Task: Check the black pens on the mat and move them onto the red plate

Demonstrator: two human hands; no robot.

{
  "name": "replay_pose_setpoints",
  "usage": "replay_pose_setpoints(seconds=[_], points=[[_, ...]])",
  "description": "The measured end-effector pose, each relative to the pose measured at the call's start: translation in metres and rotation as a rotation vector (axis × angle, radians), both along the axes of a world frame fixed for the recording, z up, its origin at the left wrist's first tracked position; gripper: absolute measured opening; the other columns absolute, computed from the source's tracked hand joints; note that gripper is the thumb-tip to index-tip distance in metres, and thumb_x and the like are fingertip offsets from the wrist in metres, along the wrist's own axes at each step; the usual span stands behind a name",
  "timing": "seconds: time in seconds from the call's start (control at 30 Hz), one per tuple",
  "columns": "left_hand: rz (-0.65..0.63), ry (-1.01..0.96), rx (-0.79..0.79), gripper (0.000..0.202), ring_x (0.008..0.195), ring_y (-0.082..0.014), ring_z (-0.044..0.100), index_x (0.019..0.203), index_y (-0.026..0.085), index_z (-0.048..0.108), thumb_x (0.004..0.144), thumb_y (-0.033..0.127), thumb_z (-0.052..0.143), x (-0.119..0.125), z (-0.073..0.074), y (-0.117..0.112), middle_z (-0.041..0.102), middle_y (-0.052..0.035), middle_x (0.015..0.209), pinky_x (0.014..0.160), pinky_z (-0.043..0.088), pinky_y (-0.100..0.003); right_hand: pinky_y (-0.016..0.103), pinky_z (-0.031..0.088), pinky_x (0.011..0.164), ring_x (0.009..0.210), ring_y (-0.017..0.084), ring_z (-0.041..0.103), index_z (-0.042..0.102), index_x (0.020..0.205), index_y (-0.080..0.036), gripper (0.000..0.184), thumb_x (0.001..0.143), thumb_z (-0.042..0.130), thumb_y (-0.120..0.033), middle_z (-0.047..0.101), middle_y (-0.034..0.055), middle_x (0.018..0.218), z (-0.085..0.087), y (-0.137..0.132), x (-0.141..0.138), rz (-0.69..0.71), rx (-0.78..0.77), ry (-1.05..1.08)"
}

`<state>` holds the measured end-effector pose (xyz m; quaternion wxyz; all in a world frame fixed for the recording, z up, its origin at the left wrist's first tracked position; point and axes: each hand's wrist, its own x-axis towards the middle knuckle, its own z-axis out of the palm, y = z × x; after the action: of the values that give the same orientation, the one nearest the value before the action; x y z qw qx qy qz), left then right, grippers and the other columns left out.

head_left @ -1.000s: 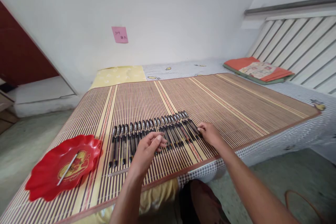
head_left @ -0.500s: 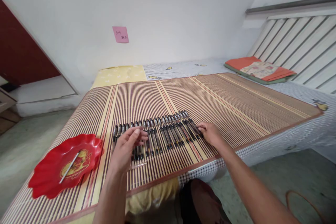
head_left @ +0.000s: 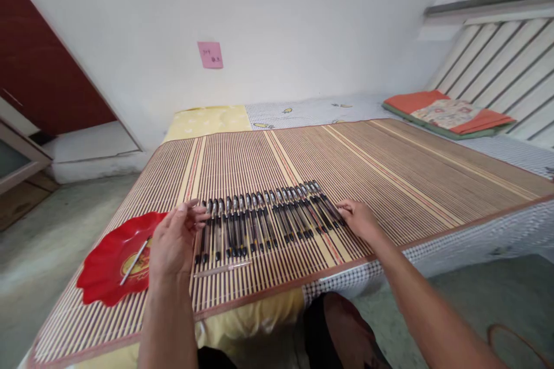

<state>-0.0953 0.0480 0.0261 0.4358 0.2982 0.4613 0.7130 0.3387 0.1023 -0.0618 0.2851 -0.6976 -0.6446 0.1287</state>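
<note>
Pens (head_left: 259, 222) lie between left hand (head_left: 176, 236), loosely spread, and right hand (head_left: 357, 219), touching the endmost pen (head_left: 329, 203), grip unclear.

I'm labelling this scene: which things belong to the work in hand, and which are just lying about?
In the work, it seems:
row of pens, between left hand and right hand
clear slim piece, nearer the camera

Lying about, it seems:
red plate and white stick (role uncertain)
folded orange cloth
pink wall note

Hands (head_left: 173, 239) at opposite ends of a pen row (head_left: 258, 220) on a striped mat (head_left: 372, 167)
</note>
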Motion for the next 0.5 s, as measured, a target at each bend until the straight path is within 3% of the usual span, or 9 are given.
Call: replay_pose_setpoints(seconds=[0.1, 0.2, 0.3, 0.37, 0.43, 0.5], points=[[0.162, -0.111, 0.052, 0.027, 0.060, -0.0110, 0.064, 0.086, 0.012, 0.070, 0.088, 0.039, 0.069, -0.015, 0.003, -0.001, 0.068, -0.0024, 0.068, 0.056, 0.048, -0.019, 0.037, 0.053, 0.081, 0.088, 0.026, 0.073, 0.073, 0.101, -0.017, 0.021, 0.086, 0.059, -0.015, 0.078, 0.0128, 0.094, 0.013, -0.011, -0.009, -0.083, 0.059, 0.011], [0.321, -0.211, 0.094, 0.026, 0.055, -0.0091, 0.057, 0.076, 0.014, 0.066, 0.093, 0.032, 0.060, -0.027, 0.006, -0.003, 0.060, -0.0001, 0.061, 0.052, 0.044, -0.017, 0.036, 0.052, 0.081, 0.090, 0.025, 0.070, 0.069, 0.109, -0.018, 0.020, 0.093, 0.057, -0.022, 0.075, 0.0104, 0.097, 0.036, -0.034, -0.051, -0.055, 0.140, 0.061], [0.371, -0.258, 0.120, 0.024, 0.054, -0.0085, 0.054, 0.073, 0.015, 0.064, 0.094, 0.027, 0.057, -0.031, 0.007, -0.004, 0.057, 0.0007, 0.060, 0.051, 0.042, -0.017, 0.031, 0.051, 0.082, 0.089, 0.020, 0.068, 0.069, 0.094, -0.021, 0.011, 0.095, 0.059, -0.018, 0.071, 0.0043, 0.094, 0.059, -0.063, -0.123, 0.339, 0.158, 0.235], [0.349, -0.247, 0.117, 0.021, 0.055, -0.0086, 0.054, 0.075, 0.015, 0.065, 0.091, 0.028, 0.061, -0.032, 0.006, -0.005, 0.058, 0.0002, 0.062, 0.052, 0.042, -0.017, 0.028, 0.050, 0.078, 0.084, 0.017, 0.066, 0.068, 0.089, -0.020, 0.012, 0.094, 0.061, -0.012, 0.068, 0.0020, 0.090, 0.066, -0.079, -0.172, 0.605, 0.073, 0.197], [0.318, -0.246, 0.120, 0.018, 0.058, -0.0087, 0.055, 0.077, 0.014, 0.066, 0.087, 0.028, 0.065, -0.032, 0.005, -0.006, 0.060, -0.0004, 0.064, 0.053, 0.043, -0.017, 0.027, 0.048, 0.072, 0.080, 0.016, 0.065, 0.067, 0.090, -0.019, 0.010, 0.092, 0.065, -0.009, 0.066, 0.0026, 0.092, 0.065, -0.090, -0.207, 0.713, 0.034, 0.063], [0.293, -0.254, 0.135, 0.015, 0.059, -0.0087, 0.055, 0.078, 0.012, 0.067, 0.084, 0.026, 0.068, -0.032, 0.003, -0.007, 0.060, -0.0004, 0.065, 0.055, 0.043, -0.018, 0.029, 0.047, 0.071, 0.082, 0.019, 0.065, 0.067, 0.092, -0.017, 0.007, 0.092, 0.067, -0.010, 0.065, 0.0045, 0.094, 0.058, -0.096, -0.226, 0.732, 0.029, -0.100]])
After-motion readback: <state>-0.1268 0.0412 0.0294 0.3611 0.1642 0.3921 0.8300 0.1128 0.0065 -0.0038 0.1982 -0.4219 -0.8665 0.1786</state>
